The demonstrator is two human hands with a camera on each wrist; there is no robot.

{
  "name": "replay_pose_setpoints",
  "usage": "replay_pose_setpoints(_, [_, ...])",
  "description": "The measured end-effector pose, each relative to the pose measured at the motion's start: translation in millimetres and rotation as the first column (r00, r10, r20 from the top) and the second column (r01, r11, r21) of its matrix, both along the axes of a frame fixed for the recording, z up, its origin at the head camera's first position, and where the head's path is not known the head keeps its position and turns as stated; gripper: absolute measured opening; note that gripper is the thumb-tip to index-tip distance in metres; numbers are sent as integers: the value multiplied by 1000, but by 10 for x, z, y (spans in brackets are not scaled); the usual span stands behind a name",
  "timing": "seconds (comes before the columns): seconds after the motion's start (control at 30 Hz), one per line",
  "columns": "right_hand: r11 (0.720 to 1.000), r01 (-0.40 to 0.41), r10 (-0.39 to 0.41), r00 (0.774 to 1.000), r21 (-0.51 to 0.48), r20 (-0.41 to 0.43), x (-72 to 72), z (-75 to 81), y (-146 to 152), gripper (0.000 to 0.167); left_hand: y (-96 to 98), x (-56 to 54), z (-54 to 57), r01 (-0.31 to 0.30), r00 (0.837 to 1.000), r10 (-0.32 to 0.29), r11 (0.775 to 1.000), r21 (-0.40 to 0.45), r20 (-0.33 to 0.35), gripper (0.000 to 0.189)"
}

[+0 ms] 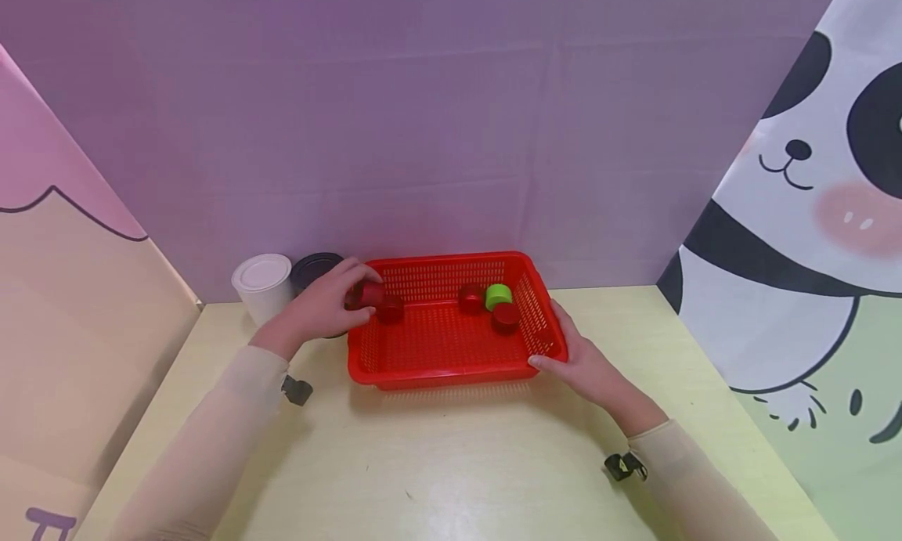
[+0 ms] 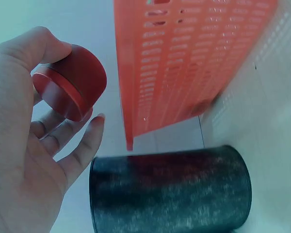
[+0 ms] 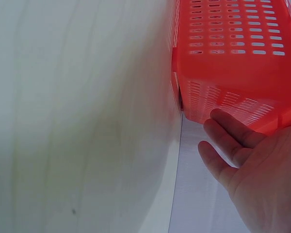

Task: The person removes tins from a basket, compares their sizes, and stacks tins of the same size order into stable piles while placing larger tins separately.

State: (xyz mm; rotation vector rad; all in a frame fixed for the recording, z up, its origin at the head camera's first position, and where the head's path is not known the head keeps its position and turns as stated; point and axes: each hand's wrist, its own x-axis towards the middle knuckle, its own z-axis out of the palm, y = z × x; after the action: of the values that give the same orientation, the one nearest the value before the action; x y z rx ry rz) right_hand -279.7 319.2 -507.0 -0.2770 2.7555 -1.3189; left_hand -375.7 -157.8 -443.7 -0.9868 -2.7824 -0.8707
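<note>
My left hand (image 1: 326,302) pinches a small red cylinder (image 2: 73,83) between thumb and fingers, at the left rim of a red plastic basket (image 1: 451,373). Inside that basket, close to the hand, lies another small red cylinder (image 1: 390,309). Toward its right end are a bright green round piece (image 1: 498,294) and two more red cylinders, one in front (image 1: 505,319) and one behind (image 1: 470,297). My right hand (image 1: 586,369) grips the basket's front right corner, thumb on the rim and fingers along the outer wall.
A black canister (image 2: 169,189) stands left of the basket, partly behind my left hand in the head view. Beside it is a white lidded canister (image 1: 263,286). A purple backdrop (image 1: 451,134) rises behind the pale table (image 1: 437,463), with printed panels on both sides.
</note>
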Motion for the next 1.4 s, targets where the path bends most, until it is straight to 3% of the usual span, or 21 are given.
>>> replay_pose_setpoints(0.13, [1000, 5, -5, 1000, 6, 1, -6, -15, 0, 116, -107, 7, -31, -14, 1000, 14, 1000, 5, -25, 42])
replay_pose_setpoints(0.53, [1000, 3, -3, 1000, 5, -6, -27, -28, -10, 114, -422, 55, -145, -62, 998, 61, 998, 18, 7, 39])
replay_pose_setpoints(0.9, [1000, 0, 0, 1000, -4, -2, -20, -9, -27, 114, -621, 153, -202, -89, 993, 88, 996, -9, -81, 39])
replay_pose_setpoints(1.07, [1000, 5, -5, 1000, -4, 1, -22, -13, -21, 114, -712, 187, -222, -113, 992, 112, 993, -14, -62, 44])
replay_pose_setpoints(1.3, [1000, 11, -11, 1000, 2, 3, -3, 7, -43, 114, -838, 216, -289, -167, 985, 165, 985, 46, 55, 59])
replay_pose_setpoints(1.4, [1000, 11, -11, 1000, -4, 5, 3, 4, -44, 114, -869, 219, -328, -184, 982, 181, 982, 46, 60, 58])
